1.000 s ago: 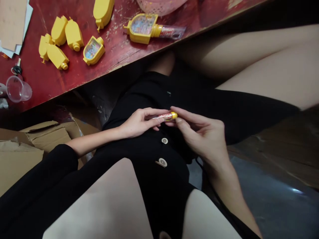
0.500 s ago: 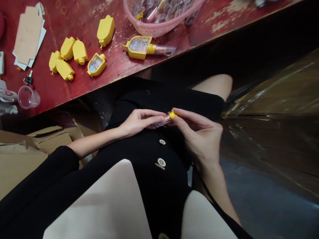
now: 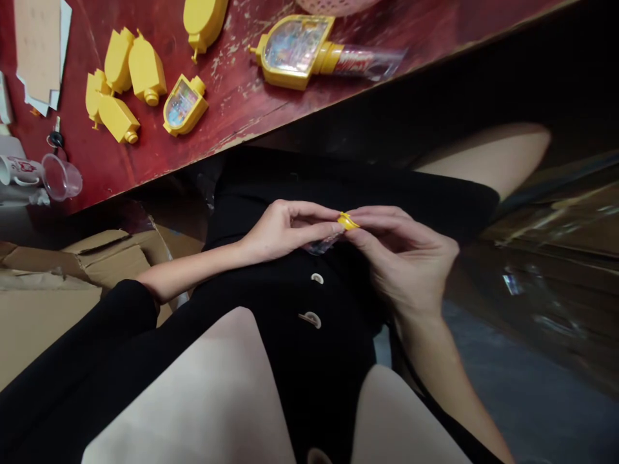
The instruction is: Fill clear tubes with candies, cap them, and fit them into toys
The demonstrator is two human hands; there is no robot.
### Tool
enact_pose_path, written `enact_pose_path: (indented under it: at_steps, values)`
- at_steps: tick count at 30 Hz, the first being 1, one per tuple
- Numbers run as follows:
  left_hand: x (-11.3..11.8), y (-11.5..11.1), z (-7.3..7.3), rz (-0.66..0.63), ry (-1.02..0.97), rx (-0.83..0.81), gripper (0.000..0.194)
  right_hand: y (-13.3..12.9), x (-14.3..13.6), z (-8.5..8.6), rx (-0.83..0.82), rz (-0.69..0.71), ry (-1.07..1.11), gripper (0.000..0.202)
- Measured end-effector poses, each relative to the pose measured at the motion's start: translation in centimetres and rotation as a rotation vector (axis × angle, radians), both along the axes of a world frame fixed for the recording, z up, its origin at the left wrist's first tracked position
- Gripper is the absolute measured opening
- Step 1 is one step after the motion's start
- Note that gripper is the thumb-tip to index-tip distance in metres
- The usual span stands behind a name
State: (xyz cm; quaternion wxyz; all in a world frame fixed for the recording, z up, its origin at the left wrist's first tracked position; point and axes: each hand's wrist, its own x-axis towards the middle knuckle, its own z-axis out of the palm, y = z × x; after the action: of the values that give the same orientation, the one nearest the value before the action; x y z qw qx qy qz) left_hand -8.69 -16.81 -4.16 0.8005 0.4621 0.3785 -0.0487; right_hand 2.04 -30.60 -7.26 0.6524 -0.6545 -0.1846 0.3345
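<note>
Over my lap, my left hand (image 3: 290, 233) grips a small clear plastic tube (image 3: 323, 246), mostly covered by the fingers. At the tube's right end sits a yellow cap (image 3: 347, 222), pinched between the thumb and fingers of my right hand (image 3: 403, 251). Both hands' fingertips meet around the cap. On the red table above lies a yellow toy case (image 3: 293, 51) with a clear window, joined to a clear tube (image 3: 370, 61). Several more yellow cases (image 3: 146, 69) lie to the left, one of them (image 3: 185, 105) window side up.
The red table (image 3: 217, 122) has its front edge just beyond my lap. Flat card pieces (image 3: 39, 48), keys (image 3: 56, 138), a clear cup (image 3: 62, 176) and a mug (image 3: 20, 171) are at its left. Part of a pink basket (image 3: 336, 5) shows at the top. Cardboard boxes (image 3: 43, 328) stand left.
My view has shifted closer to the table, so the pink basket has mostly left the frame. My hands still hold the tube and cap, with the left fingertips now closer to the cap.
</note>
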Motion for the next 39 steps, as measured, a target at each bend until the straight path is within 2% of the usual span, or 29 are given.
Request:
enact_pose_path:
  at_steps: [6,14,21,27,30,35,39]
  values:
    - [0.1,0.0,-0.5,-0.038,0.030,0.037,0.034,-0.9,0.5,-0.6,-0.006,0.040,0.082,0.012]
    - [0.1,0.0,-0.2,-0.119,0.062,0.040,0.046,-1.6,0.3,-1.3,0.023,0.078,0.194,0.013]
    - [-0.1,0.1,-0.7,-0.148,0.004,0.113,0.047,-2.2,0.5,-2.1,0.034,0.140,0.292,0.012]
    - [-0.2,0.0,-0.9,-0.181,-0.035,0.146,0.041,-2.2,0.7,-2.2,0.034,0.174,0.272,0.013]
    - [-0.3,-0.2,-0.8,-0.168,0.009,0.098,0.043,-2.4,0.7,-2.2,0.037,0.182,0.285,0.015]
    - [-0.5,-0.4,-0.5,-0.179,0.031,0.005,0.054,-2.8,0.4,-1.5,0.056,0.142,0.238,0.013]
    - [-0.4,-0.1,-0.5,-0.230,0.031,0.081,0.053,-2.9,-0.1,-1.0,-0.026,0.066,0.099,0.010]
